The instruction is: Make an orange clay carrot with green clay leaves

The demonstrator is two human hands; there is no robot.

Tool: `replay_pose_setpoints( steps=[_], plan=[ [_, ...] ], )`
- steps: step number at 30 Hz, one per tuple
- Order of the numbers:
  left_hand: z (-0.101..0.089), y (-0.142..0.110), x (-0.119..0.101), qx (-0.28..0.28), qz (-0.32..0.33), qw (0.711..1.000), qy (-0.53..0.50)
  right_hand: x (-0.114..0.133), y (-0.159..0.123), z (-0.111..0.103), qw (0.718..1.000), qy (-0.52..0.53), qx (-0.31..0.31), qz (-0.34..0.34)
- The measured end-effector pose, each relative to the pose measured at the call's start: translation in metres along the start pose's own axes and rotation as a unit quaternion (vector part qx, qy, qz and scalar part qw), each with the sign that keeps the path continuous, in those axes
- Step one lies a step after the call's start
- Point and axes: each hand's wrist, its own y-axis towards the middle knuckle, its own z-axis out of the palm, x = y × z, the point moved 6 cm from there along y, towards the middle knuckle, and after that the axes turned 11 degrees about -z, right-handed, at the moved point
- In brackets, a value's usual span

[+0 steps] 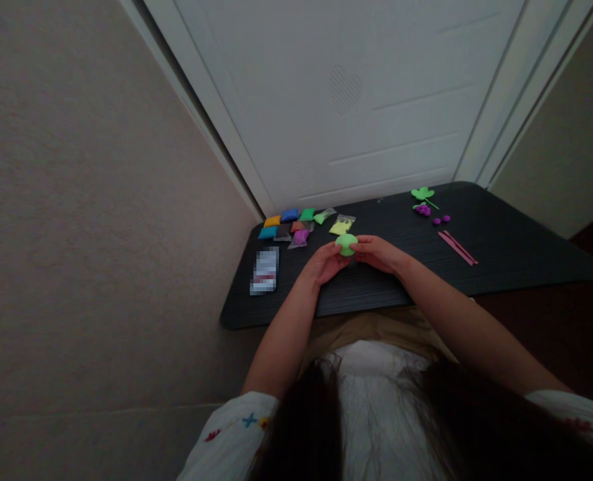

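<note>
Table (pixel 386 217): before door (pixel 336 120), right of wall (pixel 101 234).
Bag cluster (pixel 299 226): sits back left on table.
Masked item (pixel 265 270): front left, before bag cluster.
Lone bag (pixel 342 225): right of bag cluster, just behind held piece (pixel 346 244).
Held piece: between left hand (pixel 326 263) and right hand (pixel 379 254).
Leaf shape (pixel 423 194): back right, behind ball cluster (pixel 423 210).
Loose balls (pixel 446 219): right of ball cluster, slightly forward.
Strips (pixel 457 248): lie before loose balls, right of right hand.

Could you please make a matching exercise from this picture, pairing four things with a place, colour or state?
1. Round green piece
2. Orange packet
3. Pink sticks
4. Table

A. Black
B. Held between left hand and right hand
C. Lying right of both hands
D. Lying left of both hands

Pairs: 1-B, 2-D, 3-C, 4-A
</note>
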Motion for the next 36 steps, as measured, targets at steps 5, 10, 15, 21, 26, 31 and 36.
replay_pose_setpoints(
  steps=[5,10,15,21,26,31,36],
  plan=[
    [-0.001,0.000,-0.001,-0.015,-0.004,1.000,0.003,-0.002,0.002,0.000,1.000,-0.008,0.012,0.003],
    [0.000,-0.001,0.000,-0.008,-0.003,1.000,0.005,-0.004,0.003,-0.002,1.000,-0.007,0.008,-0.007],
    [-0.001,0.001,0.002,-0.002,-0.007,1.000,0.022,-0.003,0.003,-0.002,1.000,0.000,0.001,-0.014],
    [-0.002,0.002,0.003,-0.012,-0.011,1.000,0.027,-0.002,0.001,-0.002,1.000,0.028,-0.014,0.002],
    [0.000,0.000,0.002,0.000,-0.007,1.000,0.012,-0.002,0.000,-0.001,1.000,0.022,-0.007,0.008],
    [-0.005,0.002,0.000,-0.024,0.004,1.000,-0.007,-0.002,0.003,-0.012,0.995,-0.066,-0.074,-0.024],
    [-0.016,0.007,-0.002,-0.076,0.037,0.996,-0.022,0.021,0.002,-0.020,0.920,-0.306,-0.151,-0.193]
  ],
)
